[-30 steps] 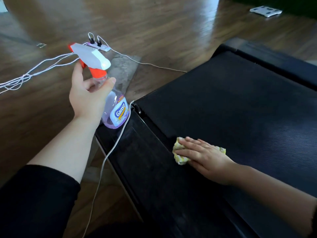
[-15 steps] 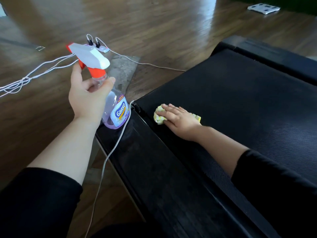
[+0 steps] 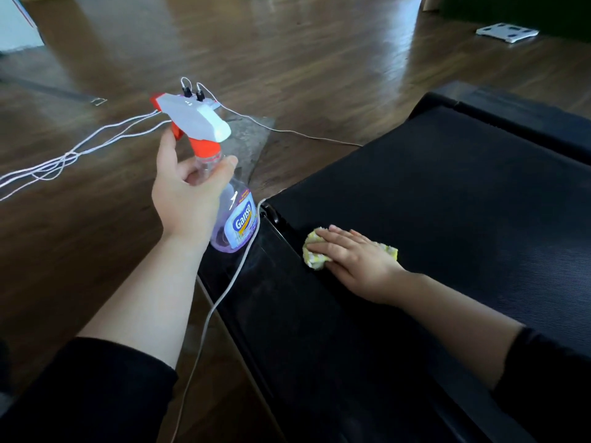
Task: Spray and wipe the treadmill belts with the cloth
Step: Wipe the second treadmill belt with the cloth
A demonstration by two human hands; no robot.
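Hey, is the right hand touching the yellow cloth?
Touching. The head view shows the right hand lying flat on the yellow cloth, pressing it onto the treadmill belt.

free: belt [image 3: 447, 203] open on far and right side | obstacles: bottle [image 3: 238, 225] at belt's left corner; cable [image 3: 205, 327] draped over left rail [image 3: 287, 314]

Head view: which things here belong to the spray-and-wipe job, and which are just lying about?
Job: clear spray bottle of purple liquid, gripped by the left hand; yellow-and-white cloth, pressed flat under the right hand; black treadmill belt.
Lying about: tangled white cables on the wooden floor; flat white scale-like board; grey floor mat.
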